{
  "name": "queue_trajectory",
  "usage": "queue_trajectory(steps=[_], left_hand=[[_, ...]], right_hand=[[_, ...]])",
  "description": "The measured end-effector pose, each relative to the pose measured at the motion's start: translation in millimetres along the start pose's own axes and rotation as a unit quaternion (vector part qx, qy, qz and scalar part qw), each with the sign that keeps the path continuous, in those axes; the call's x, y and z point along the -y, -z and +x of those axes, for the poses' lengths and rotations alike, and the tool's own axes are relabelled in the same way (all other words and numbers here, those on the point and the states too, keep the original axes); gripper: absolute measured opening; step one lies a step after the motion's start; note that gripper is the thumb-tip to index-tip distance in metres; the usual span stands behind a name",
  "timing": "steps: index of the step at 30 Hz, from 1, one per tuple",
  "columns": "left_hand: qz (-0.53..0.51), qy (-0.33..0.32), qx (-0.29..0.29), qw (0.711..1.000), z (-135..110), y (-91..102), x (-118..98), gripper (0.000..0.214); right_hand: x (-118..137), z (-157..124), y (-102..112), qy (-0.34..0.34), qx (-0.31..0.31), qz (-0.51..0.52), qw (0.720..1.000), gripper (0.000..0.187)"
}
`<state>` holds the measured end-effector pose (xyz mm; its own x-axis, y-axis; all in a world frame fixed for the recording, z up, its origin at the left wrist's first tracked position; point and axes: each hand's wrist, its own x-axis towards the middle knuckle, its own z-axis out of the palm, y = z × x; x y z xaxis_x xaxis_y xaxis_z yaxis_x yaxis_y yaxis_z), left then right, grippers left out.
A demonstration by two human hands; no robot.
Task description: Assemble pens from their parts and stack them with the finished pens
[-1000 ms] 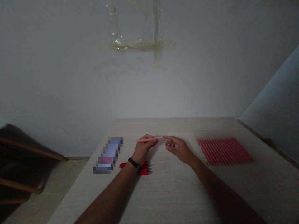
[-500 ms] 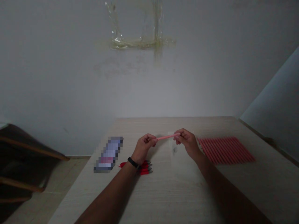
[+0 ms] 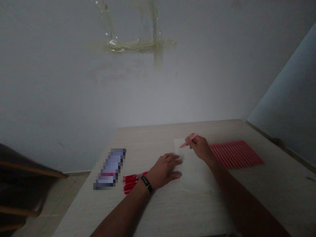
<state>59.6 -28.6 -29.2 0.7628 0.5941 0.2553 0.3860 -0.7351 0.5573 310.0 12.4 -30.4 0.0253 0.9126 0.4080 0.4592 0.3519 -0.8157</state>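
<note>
A slim pink pen (image 3: 183,145) is pinched in my right hand (image 3: 200,148), its tip slanting down to the left above a white sheet of paper (image 3: 195,179). My left hand (image 3: 161,171) is open and palm down, its fingers stretched over the left edge of the sheet. Beside those fingertips a small dark scribble (image 3: 182,157) shows on the paper. Several red, pointed pen-like sticks (image 3: 129,184) lie partly hidden behind my left wrist. To the right of the sheet, a neat row of pinkish-red sticks like pens (image 3: 237,154) lies side by side.
A blurred-out phone-like device (image 3: 110,168) lies on the left of the light wooden table (image 3: 158,210). The wall (image 3: 187,95) stands behind the table's far edge. Dark furniture with wooden bars (image 3: 19,184) is at the lower left.
My left hand has let go of the pen and come down to the paper's left edge, fingers spread. My right hand now holds the pen alone, tip tilted downward. The view has shifted slightly.
</note>
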Motion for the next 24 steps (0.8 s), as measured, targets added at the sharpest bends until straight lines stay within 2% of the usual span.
queue_trajectory(steps=[2, 7, 14, 17, 20, 22, 24], left_hand=[[0.023, 0.006, 0.03, 0.999, -0.2, -4.5, 1.0, 0.047], [0.055, 0.016, 0.058, 0.997, -0.1, -5.9, 1.2, 0.042], [0.072, 0.019, 0.069, 0.995, -0.4, -3.4, 0.1, 0.041], [0.071, 0.015, 0.068, 0.995, -0.8, -3.7, 0.6, 0.04], [0.065, 0.012, 0.066, 0.996, -1.3, -3.9, 1.9, 0.04], [0.055, 0.009, 0.061, 0.997, -1.5, -3.6, 2.6, 0.039], [0.038, 0.001, 0.045, 0.998, -1.6, -2.5, 2.6, 0.04]], right_hand=[[-1.6, -1.7, -4.1, 0.005, 0.019, -0.011, 1.0, 0.036], [-0.2, -5.9, -13.9, 0.027, 0.054, -0.005, 0.998, 0.033], [-2.5, -3.8, -6.6, 0.019, 0.046, -0.107, 0.993, 0.033], [1.3, -3.3, -0.7, 0.016, 0.028, -0.158, 0.987, 0.032], [5.1, -2.5, 4.1, 0.007, -0.025, -0.186, 0.982, 0.032], [5.9, -1.2, 5.3, 0.005, -0.064, -0.154, 0.986, 0.031], [5.8, 0.3, 3.7, 0.007, -0.083, -0.078, 0.993, 0.028]])
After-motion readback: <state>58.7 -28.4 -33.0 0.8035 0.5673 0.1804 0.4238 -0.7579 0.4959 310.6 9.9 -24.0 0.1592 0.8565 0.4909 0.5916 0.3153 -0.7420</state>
